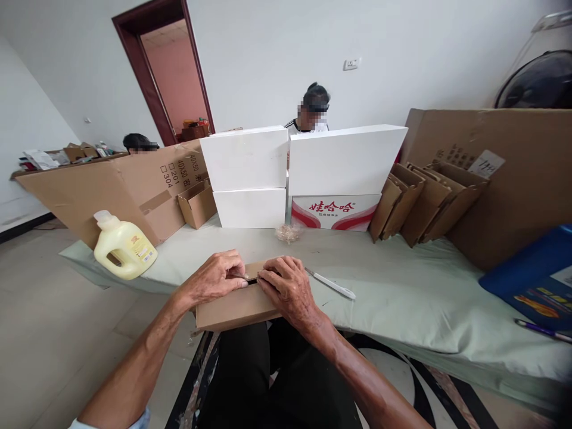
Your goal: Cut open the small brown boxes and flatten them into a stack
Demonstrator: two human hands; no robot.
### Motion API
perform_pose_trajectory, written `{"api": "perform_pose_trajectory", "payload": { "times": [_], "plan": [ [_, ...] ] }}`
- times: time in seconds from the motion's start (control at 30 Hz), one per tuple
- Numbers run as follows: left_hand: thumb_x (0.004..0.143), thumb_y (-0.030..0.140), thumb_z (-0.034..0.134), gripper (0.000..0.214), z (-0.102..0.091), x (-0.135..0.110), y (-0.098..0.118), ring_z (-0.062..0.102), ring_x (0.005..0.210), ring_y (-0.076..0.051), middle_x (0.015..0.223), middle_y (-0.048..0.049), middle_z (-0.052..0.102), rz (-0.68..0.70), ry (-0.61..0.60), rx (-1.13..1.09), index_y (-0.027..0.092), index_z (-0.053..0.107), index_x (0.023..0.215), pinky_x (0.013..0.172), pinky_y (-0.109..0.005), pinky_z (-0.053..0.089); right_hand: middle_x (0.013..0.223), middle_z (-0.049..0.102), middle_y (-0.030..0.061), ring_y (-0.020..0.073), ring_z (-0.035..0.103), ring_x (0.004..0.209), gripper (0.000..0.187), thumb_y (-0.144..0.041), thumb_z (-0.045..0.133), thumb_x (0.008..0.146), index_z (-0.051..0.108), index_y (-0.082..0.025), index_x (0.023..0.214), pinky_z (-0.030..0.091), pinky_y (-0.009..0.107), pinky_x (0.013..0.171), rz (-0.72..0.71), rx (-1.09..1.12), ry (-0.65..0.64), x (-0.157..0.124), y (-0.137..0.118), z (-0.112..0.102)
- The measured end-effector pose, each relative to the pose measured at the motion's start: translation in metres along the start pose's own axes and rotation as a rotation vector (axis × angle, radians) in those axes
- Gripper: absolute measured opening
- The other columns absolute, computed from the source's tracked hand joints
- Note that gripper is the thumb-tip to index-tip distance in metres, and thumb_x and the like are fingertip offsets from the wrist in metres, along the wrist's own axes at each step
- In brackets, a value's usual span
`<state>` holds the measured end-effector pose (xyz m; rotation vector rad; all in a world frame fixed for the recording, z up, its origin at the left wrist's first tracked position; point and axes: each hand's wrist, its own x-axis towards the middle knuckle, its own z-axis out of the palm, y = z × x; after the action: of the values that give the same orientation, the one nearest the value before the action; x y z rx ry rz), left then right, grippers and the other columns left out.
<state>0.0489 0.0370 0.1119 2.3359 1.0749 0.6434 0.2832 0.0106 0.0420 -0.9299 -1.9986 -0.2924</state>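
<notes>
A small brown cardboard box (pixel 236 311) lies at the table's front edge, above my lap. A dark gap shows between its top flaps. My left hand (pixel 217 277) is closed at the left end of this gap, thumb and fingers pinched on the flap edge; a tiny pale bit shows by the fingertips. Bent over the flap at the gap's right end, my right hand (pixel 289 289) grips the cardboard. Its fingertips are partly hidden. To the right of that hand lies a thin white-handled tool (pixel 333 284), its far tip close to my knuckles.
White boxes (pixel 250 161) stand stacked ahead, beside a small clear bag (pixel 287 233). A yellow jug (pixel 127 247) is at left. Folded cartons (pixel 429 202), a blue container (pixel 531 280) and a pen (pixel 543 329) are at right. Two people sit beyond the boxes.
</notes>
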Motion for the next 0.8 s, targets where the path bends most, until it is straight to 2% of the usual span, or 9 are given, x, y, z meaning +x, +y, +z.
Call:
{"api": "perform_pose_trajectory", "payload": {
  "times": [0.3,0.53,0.8],
  "plan": [
    [0.099,0.026,0.058,0.024,-0.004,-0.001,0.005,0.054,0.075,-0.018,0.085,-0.0017,0.064,0.052,-0.046,-0.035,0.022,0.065,0.078,0.071,-0.033,0.039,0.1,0.075,0.0051,0.0206,0.059,0.092,0.02,-0.023,0.062,0.112,0.075,-0.023,0.098,0.04,0.039,0.088,0.0,-0.014,-0.019,0.001,-0.003,-0.002],
    [0.092,0.028,0.061,0.022,-0.007,0.007,0.003,0.052,0.073,-0.017,0.08,-0.0004,0.062,0.002,-0.069,-0.122,0.021,0.061,0.071,0.069,-0.031,0.038,0.101,0.074,0.0056,0.0209,0.057,0.091,0.02,-0.022,0.06,0.112,0.075,-0.023,0.099,0.04,0.039,0.087,-0.01,-0.028,0.004,0.002,-0.004,-0.001],
    [0.087,0.033,0.065,0.02,-0.009,0.011,0.0,0.048,0.068,-0.016,0.073,0.0007,0.062,-0.093,-0.005,-0.187,0.02,0.065,0.072,0.062,-0.028,0.034,0.103,0.073,0.0052,0.0219,0.056,0.092,0.015,-0.022,0.064,0.11,0.076,-0.024,0.101,0.04,0.039,0.088,-0.017,-0.064,-0.04,0.003,-0.002,-0.002]
  ]
}}
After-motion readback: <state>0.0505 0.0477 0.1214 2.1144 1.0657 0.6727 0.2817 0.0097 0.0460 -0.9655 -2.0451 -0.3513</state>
